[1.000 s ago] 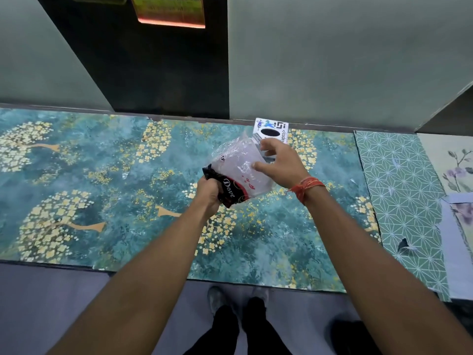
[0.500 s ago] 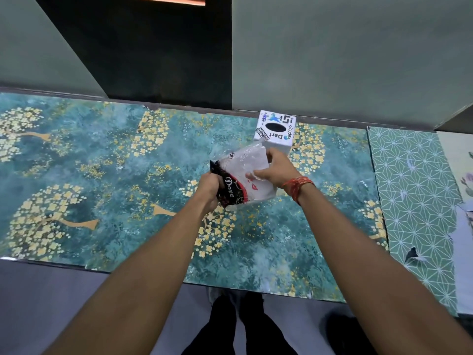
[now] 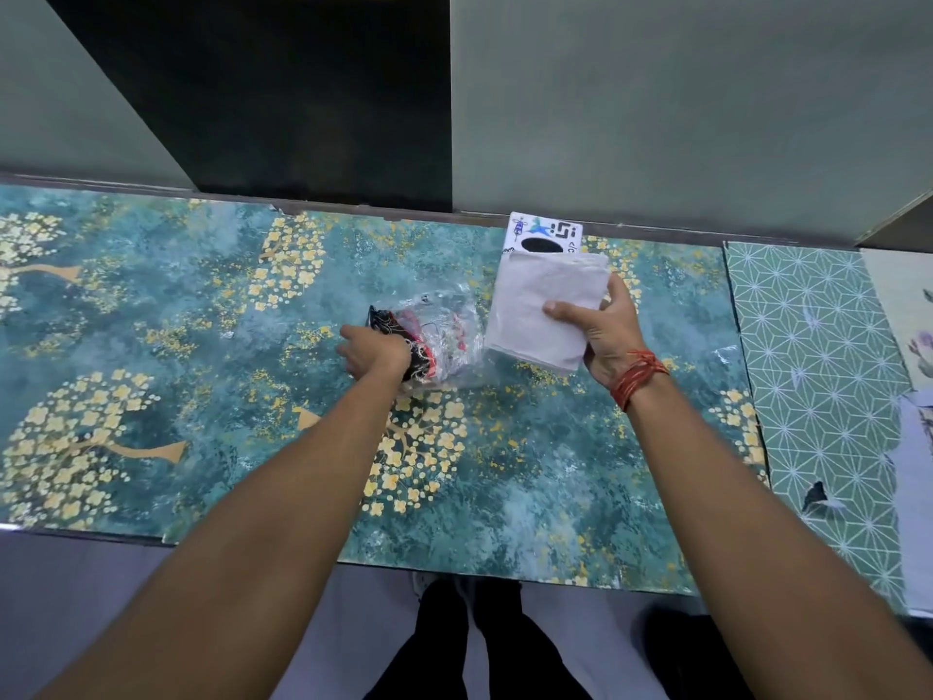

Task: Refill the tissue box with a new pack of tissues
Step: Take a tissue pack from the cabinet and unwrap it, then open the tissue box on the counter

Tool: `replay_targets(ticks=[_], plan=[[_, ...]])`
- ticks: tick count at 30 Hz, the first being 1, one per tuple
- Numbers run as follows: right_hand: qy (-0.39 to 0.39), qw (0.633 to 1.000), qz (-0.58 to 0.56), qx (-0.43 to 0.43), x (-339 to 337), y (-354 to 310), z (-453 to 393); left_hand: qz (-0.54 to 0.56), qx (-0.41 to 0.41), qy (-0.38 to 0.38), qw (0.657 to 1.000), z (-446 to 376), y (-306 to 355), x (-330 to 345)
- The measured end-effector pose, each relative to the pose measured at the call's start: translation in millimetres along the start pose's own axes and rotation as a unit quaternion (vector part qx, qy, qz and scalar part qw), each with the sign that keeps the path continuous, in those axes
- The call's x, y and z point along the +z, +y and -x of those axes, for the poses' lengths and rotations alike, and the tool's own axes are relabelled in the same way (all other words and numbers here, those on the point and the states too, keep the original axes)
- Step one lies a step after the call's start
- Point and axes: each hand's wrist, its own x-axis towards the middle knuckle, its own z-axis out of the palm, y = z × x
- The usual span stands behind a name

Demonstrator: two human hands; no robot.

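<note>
My right hand (image 3: 608, 330) grips a square stack of white tissues (image 3: 542, 308), held above the table just in front of the tissue box. The white tissue box (image 3: 542, 233) with a black oval slot stands at the table's far edge, its front partly hidden by the stack. My left hand (image 3: 376, 351) holds the crumpled clear plastic wrapper (image 3: 436, 333) with black and red print, low over the table to the left of the tissues. The wrapper looks empty.
The table (image 3: 202, 305) is covered in teal paper with gold flower trees. A green geometric sheet (image 3: 818, 356) and floral sheets (image 3: 909, 305) lie at the right. A grey wall (image 3: 656, 103) and a dark panel (image 3: 282, 93) rise behind the table. My shoes show below the front edge.
My right hand has pulled the tissue stack out of the wrapper and moved it right, toward the box. My left hand has lowered the emptied wrapper to the left.
</note>
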Motion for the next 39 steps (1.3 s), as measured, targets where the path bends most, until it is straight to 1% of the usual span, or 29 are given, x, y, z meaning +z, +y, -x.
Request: replay_targets(ticks=[1,2,3,4,5,6,7,8,9,10,11,12,14,16,18,20,22,23,26,29,32,33,35,36,37,38,39], plan=[[-0.002,1.0,-0.001,0.005,0,2,2,-0.033,0.021,0.018,0.999,3,1,1],[-0.005,1.0,0.0,0.009,0,4,3,-0.057,0.059,0.047,0.996,9,2,2],[-0.012,1.0,0.001,0.013,2,4,5,-0.053,0.121,0.078,0.988,15,3,3],[-0.025,1.0,0.0,0.018,4,4,7,-0.018,0.2,0.092,0.975,24,7,5],[-0.047,0.999,-0.005,0.026,6,3,8,0.039,0.274,0.069,0.958,34,11,6],[-0.072,0.997,-0.008,0.039,8,2,10,0.11,0.309,0.004,0.945,45,15,6],[-0.102,0.993,-0.01,0.053,10,1,12,0.183,0.304,-0.096,0.93,56,20,5],[-0.129,0.99,-0.01,0.06,10,1,13,0.25,0.255,-0.223,0.907,66,26,2],[-0.148,0.987,-0.011,0.064,11,0,15,0.3,0.178,-0.343,0.872,73,30,-2],[-0.157,0.985,-0.01,0.067,12,1,16,0.32,0.102,-0.422,0.842,77,32,-5],[-0.161,0.985,-0.007,0.068,12,1,18,0.323,0.056,-0.466,0.822,78,30,-6],[-0.156,0.985,-0.001,0.07,13,3,18,0.324,0.041,-0.482,0.813,76,27,-4],[-0.141,0.987,0.013,0.076,12,9,19,0.326,0.052,-0.476,0.815,76,18,1],[-0.123,0.988,0.031,0.082,11,16,19,0.32,0.062,-0.447,0.833,75,9,7],[-0.082,0.991,0.071,0.075,13,22,18,0.294,0.052,-0.426,0.854,70,2,10],[-0.036,0.988,0.139,0.054,14,32,15,0.238,0.047,-0.398,0.885,64,-3,13],[0.005,0.976,0.21,0.057,16,46,11,0.167,0.078,-0.341,0.922,57,-7,19],[0.019,0.968,0.241,0.07,17,55,10,0.131,0.098,-0.315,0.935,55,-9,22],[0.001,0.944,0.314,0.106,21,81,10,0.016,0.128,-0.277,0.952,45,-21,31],[-0.017,0.897,0.434,0.084,28,95,8,-0.086,0.173,-0.226,0.955,40,-29,41],[-0.012,0.828,0.552,0.098,33,88,4,-0.17,0.212,-0.18,0.945,47,-22,40],[0.007,0.811,0.58,0.074,35,81,1,-0.195,0.224,-0.167,0.94,48,-19,39],[0.052,0.787,0.613,-0.048,39,60,-7,-0.219,0.265,-0.136,0.929,49,-6,36],[0.068,0.769,0.626,-0.112,41,50,-16,-0.215,0.287,-0.125,0.925,48,3,36],[0.078,0.742,0.648,-0.156,42,42,-27,-0.2,0.311,-0.117,0.922,48,12,37],[0.078,0.71,0.677,-0.179,45,36,-39,-0.178,0.318,-0.117,0.924,47,22,40],[0.071,0.68,0.706,-0.183,46,34,-52,-0.145,0.316,-0.127,0.929,45,31,43]])
